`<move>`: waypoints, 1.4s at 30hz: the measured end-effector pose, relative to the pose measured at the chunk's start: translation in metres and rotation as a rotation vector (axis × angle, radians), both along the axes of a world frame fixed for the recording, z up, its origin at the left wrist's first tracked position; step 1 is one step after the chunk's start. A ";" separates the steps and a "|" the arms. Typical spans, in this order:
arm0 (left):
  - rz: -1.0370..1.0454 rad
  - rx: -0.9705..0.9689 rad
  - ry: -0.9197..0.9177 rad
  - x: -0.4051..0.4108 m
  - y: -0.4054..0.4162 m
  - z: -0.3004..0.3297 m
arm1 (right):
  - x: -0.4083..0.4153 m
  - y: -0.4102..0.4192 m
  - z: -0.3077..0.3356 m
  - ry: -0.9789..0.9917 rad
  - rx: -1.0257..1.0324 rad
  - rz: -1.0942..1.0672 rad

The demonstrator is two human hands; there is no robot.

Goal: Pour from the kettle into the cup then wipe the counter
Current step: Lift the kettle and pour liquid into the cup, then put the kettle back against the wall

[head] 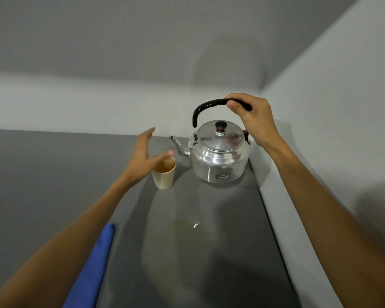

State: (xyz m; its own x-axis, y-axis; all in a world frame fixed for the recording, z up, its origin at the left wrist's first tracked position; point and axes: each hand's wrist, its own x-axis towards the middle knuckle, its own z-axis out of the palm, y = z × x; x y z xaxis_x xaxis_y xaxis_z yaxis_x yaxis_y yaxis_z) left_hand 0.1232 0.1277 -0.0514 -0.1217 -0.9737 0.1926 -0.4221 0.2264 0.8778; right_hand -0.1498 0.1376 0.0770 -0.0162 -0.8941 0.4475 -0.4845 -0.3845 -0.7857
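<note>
Up at the far end of the grey bench [220, 252], the steel kettle [220, 156] stands upright, its spout toward the paper cup [164, 176] just beside it. Right hand [252, 116]: grip closed around the black handle [206, 106]. Left hand [146, 157]: grip spread wide, holding nothing, hovering at the cup's rim. A small puddle [187, 223] glistens nearer; a blue cloth [93, 267] lies left.

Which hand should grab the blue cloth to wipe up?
Probably the left hand. It is open and holds nothing, and the cloth lies on its side of the counter. The right hand is wrapped around the kettle handle.
</note>
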 end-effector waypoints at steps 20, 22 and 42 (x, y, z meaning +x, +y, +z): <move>-0.247 -0.181 -0.032 -0.137 -0.066 0.026 | -0.034 -0.039 -0.092 -0.066 0.090 -0.029; -0.255 -0.152 -0.015 -0.141 -0.075 0.018 | -0.035 -0.048 -0.098 -0.086 0.113 -0.044; -0.175 -0.201 -0.081 -0.167 -0.166 0.000 | -0.043 -0.138 -0.114 -0.114 0.108 -0.137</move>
State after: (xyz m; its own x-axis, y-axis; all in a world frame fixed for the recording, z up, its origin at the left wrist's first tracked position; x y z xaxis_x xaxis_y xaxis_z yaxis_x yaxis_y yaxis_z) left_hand -0.0438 -0.0388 -0.0517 -0.3076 -0.8797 0.3626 -0.4283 0.4683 0.7728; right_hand -0.1926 -0.0007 -0.0372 -0.1861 -0.9227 0.3377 -0.4317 -0.2320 -0.8717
